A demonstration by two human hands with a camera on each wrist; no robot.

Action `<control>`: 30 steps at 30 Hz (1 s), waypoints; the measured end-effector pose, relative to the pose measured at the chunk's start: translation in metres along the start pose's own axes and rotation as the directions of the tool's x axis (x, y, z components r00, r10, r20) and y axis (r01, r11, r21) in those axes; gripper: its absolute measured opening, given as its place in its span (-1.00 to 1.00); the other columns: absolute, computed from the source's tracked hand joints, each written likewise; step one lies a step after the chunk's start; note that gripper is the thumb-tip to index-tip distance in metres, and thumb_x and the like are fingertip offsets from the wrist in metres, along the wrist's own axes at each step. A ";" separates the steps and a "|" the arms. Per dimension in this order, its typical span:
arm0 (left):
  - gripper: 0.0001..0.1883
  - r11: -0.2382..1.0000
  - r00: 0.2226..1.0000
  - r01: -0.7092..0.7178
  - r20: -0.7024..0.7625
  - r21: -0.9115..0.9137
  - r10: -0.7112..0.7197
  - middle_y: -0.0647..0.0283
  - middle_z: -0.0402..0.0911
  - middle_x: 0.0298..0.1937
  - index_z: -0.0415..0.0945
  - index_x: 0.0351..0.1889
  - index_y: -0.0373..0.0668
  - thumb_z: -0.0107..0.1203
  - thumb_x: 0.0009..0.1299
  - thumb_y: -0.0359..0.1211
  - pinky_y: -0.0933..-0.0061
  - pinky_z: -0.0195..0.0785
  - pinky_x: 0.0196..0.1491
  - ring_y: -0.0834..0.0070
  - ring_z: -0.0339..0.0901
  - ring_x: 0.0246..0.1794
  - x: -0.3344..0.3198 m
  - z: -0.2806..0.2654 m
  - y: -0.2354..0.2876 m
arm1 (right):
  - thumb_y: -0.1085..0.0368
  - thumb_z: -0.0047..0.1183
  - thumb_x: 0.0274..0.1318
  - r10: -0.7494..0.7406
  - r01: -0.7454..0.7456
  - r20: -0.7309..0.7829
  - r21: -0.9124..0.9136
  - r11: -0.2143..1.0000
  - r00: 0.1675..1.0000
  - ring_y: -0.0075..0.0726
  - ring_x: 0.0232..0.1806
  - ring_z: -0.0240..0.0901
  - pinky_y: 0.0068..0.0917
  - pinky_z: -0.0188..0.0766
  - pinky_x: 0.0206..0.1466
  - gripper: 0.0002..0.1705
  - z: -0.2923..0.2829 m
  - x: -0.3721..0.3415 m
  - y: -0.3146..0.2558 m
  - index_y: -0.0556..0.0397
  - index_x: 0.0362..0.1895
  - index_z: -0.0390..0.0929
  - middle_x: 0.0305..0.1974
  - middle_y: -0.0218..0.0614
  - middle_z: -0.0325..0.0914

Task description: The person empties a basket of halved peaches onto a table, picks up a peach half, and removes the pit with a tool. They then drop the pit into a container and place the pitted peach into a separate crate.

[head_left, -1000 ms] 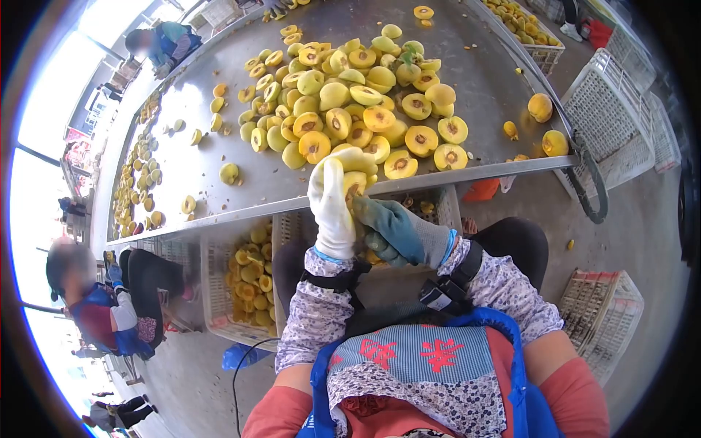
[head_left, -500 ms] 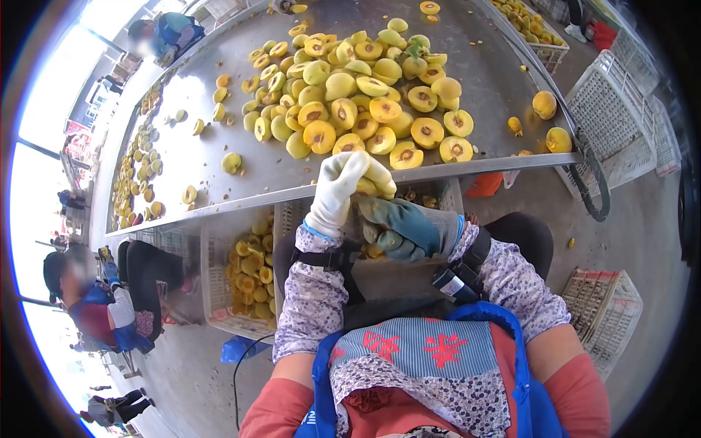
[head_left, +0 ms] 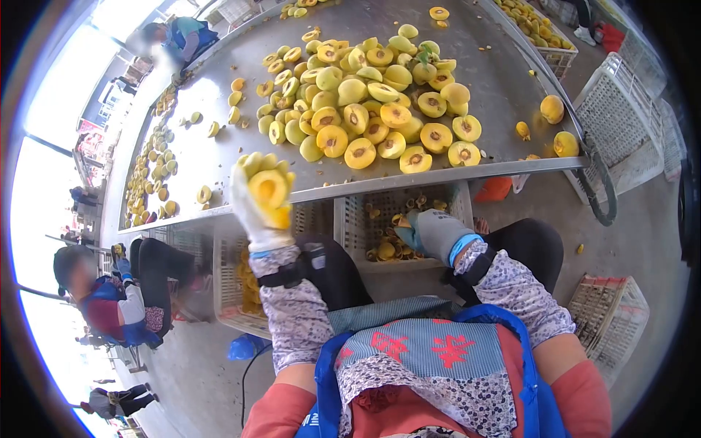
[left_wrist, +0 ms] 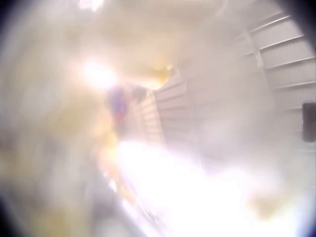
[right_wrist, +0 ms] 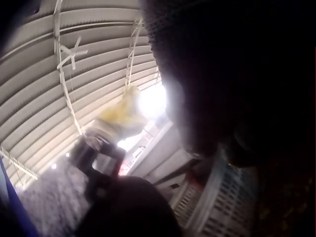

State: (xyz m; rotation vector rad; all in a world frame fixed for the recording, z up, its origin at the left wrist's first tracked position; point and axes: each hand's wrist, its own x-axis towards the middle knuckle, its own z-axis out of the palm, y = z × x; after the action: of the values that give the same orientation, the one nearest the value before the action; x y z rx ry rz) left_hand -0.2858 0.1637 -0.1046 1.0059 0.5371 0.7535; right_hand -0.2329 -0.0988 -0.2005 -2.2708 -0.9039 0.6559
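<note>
One fruit half (head_left: 271,189) | gripped in left hand (head_left: 257,204), against palm | right hand (head_left: 436,233): cannot tell

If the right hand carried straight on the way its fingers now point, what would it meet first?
Probably the yellow fruit pieces in the plastic crate, though its height above them is unclear.

The two hands, together before, are now apart.
The left hand (head_left: 254,208) swings outward, its yellow stone-fruit half (head_left: 270,188) now turned cut face up; the right hand (head_left: 432,232) drops away over the plastic crate (head_left: 349,237), uncovering more of the scraps inside, beside its fingers.
</note>
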 end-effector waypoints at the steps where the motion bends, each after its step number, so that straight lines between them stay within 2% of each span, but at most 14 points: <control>1: -0.62 0.970 0.997 -0.072 -0.015 0.232 0.077 0.16 0.65 -0.11 0.57 0.02 -0.13 0.07 0.44 -0.07 0.26 0.54 -0.17 0.22 0.63 -0.12 0.011 -0.029 0.021 | -0.08 0.04 0.25 0.071 -0.071 -0.023 -0.018 0.997 0.997 0.24 -0.16 0.59 0.02 0.49 -0.04 -0.55 -0.002 -0.003 -0.002 0.05 -0.13 0.60 -0.21 0.07 0.65; 3: -0.61 0.879 0.987 -0.142 -0.007 0.456 0.163 0.12 0.68 -0.12 0.60 -0.02 -0.14 0.09 0.40 -0.05 0.21 0.55 -0.15 0.19 0.65 -0.13 0.030 -0.062 0.047 | -0.05 0.05 0.26 0.047 -0.042 -0.100 0.045 0.998 0.994 0.24 -0.17 0.59 0.01 0.50 -0.06 -0.59 -0.007 -0.002 -0.014 0.03 -0.13 0.60 -0.24 0.06 0.65; 5: -0.54 -0.065 0.929 0.010 0.015 0.998 0.370 0.09 0.70 -0.09 0.64 0.00 -0.16 0.16 0.30 -0.04 0.22 0.47 0.06 0.16 0.64 -0.07 0.032 -0.069 0.062 | -0.02 0.05 0.26 0.029 -0.011 -0.170 0.106 0.994 0.985 0.23 -0.18 0.59 0.00 0.51 -0.07 -0.62 -0.003 0.003 -0.020 0.02 -0.12 0.60 -0.27 0.05 0.65; 8: -0.41 0.040 0.978 -0.180 0.174 0.983 0.114 0.04 0.65 0.08 0.57 0.15 -0.13 0.20 0.23 0.00 0.27 0.32 0.27 0.15 0.57 0.11 0.035 -0.031 0.048 | -0.01 0.12 0.28 -0.047 0.099 -0.313 0.153 0.983 0.949 0.30 -0.23 0.58 0.01 0.48 -0.22 -0.59 0.000 0.017 -0.021 0.14 -0.17 0.53 -0.35 0.13 0.63; 12: -0.22 0.015 0.848 -0.408 0.385 0.913 -0.364 -0.05 0.44 0.33 0.35 0.38 -0.08 0.22 0.22 0.03 0.30 0.19 0.39 0.16 0.34 0.39 0.083 0.003 -0.017 | -0.03 0.12 0.28 -0.038 0.086 -0.264 0.173 0.981 0.964 0.30 -0.21 0.58 0.00 0.49 -0.22 -0.57 -0.001 0.019 -0.022 0.12 -0.14 0.51 -0.33 0.13 0.62; 15: -0.10 -0.174 0.868 -0.491 0.461 0.854 -0.187 -0.07 0.46 0.30 0.26 0.43 -0.15 0.29 0.16 0.05 0.28 0.18 0.41 0.15 0.33 0.40 0.104 0.006 -0.076 | -0.04 0.12 0.28 0.003 0.044 -0.242 0.189 0.981 0.970 0.30 -0.20 0.58 -0.02 0.49 -0.20 -0.56 -0.006 0.016 -0.025 0.11 -0.10 0.50 -0.32 0.12 0.63; 20: -0.08 -0.110 0.874 -0.484 0.474 0.868 -0.102 -0.06 0.52 0.21 0.31 0.33 -0.25 0.43 0.04 -0.05 0.27 0.35 0.28 0.13 0.48 0.25 0.093 0.011 -0.066 | -0.02 0.10 0.29 -0.039 0.106 -0.258 0.250 0.962 0.965 0.30 -0.20 0.57 -0.02 0.49 -0.19 -0.57 -0.007 0.021 -0.031 0.10 -0.08 0.47 -0.31 0.11 0.63; 22: -0.16 0.066 0.887 -0.430 0.435 0.900 -0.154 0.01 0.59 0.11 0.37 0.27 -0.25 0.44 0.06 -0.08 0.28 0.47 0.15 0.19 0.59 0.05 0.093 0.008 -0.053 | -0.02 0.09 0.29 -0.115 0.197 -0.333 0.223 0.955 0.936 0.30 -0.21 0.56 -0.06 0.49 -0.19 -0.59 -0.009 0.024 -0.033 0.10 -0.10 0.48 -0.30 0.11 0.63; 23: -0.25 0.318 0.867 -0.381 0.455 0.868 -0.202 0.17 0.57 0.08 0.37 0.31 -0.10 0.38 0.19 -0.08 0.39 0.46 0.08 0.34 0.53 0.08 0.088 0.003 -0.046 | -0.02 0.09 0.29 -0.115 0.197 -0.334 0.225 0.954 0.936 0.30 -0.21 0.56 -0.06 0.49 -0.19 -0.59 -0.012 0.024 -0.035 0.10 -0.10 0.48 -0.30 0.11 0.63; 24: -0.25 0.315 0.864 -0.388 0.460 0.867 -0.203 0.17 0.57 0.08 0.37 0.31 -0.10 0.38 0.19 -0.08 0.39 0.46 0.08 0.34 0.53 0.08 0.083 0.000 -0.042 | -0.03 0.08 0.29 -0.085 0.184 -0.367 0.244 0.952 0.926 0.33 -0.27 0.55 0.00 0.47 -0.24 -0.58 -0.016 0.024 -0.038 0.08 -0.09 0.49 -0.36 0.14 0.60; 26: -0.31 0.873 0.835 0.223 0.377 0.434 -0.401 0.22 0.59 0.07 0.37 0.30 -0.12 0.39 0.22 -0.22 0.43 0.50 -0.01 0.34 0.58 0.00 0.048 0.024 -0.010 | -0.03 0.06 0.28 -0.057 0.175 -0.404 0.263 0.949 0.913 0.36 -0.33 0.54 0.06 0.45 -0.29 -0.58 -0.016 0.027 -0.040 0.07 -0.08 0.50 -0.43 0.18 0.57; 28: -0.38 0.885 0.748 0.388 0.473 0.259 -0.466 0.20 0.59 0.09 0.35 0.29 -0.19 0.34 0.28 -0.37 0.39 0.53 -0.01 0.30 0.61 -0.01 0.041 0.024 -0.009 | -0.03 0.06 0.30 -0.066 0.279 -0.476 0.393 0.876 0.877 0.37 -0.35 0.53 0.03 0.43 -0.36 -0.60 -0.011 0.035 -0.039 0.07 -0.11 0.52 -0.44 0.16 0.56; 29: -0.53 0.796 0.747 -0.400 0.665 0.455 -0.004 0.23 0.59 0.09 0.38 0.28 -0.17 0.14 0.44 -0.27 0.40 0.56 -0.07 0.40 0.62 -0.04 0.025 0.035 -0.013 | -0.03 0.06 0.30 -0.073 0.289 -0.489 0.383 0.877 0.869 0.37 -0.35 0.53 0.03 0.43 -0.36 -0.60 -0.012 0.038 -0.042 0.07 -0.11 0.52 -0.44 0.16 0.56; 30: -0.61 0.178 0.391 -0.918 0.880 0.353 0.271 0.26 0.58 0.08 0.41 0.27 -0.14 -0.07 0.59 -0.17 0.41 0.58 -0.12 0.50 0.62 -0.06 0.007 0.044 -0.020 | -0.01 0.05 0.32 -0.092 0.347 -0.515 0.423 0.837 0.852 0.36 -0.33 0.54 0.00 0.44 -0.35 -0.61 -0.011 0.040 -0.045 0.07 -0.11 0.52 -0.44 0.15 0.57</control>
State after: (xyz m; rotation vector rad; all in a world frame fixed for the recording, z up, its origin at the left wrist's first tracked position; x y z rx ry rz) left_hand -0.2440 0.1388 -0.1030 2.4882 -0.3590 0.8131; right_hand -0.2197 -0.0476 -0.1709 -1.6946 -0.6437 0.1671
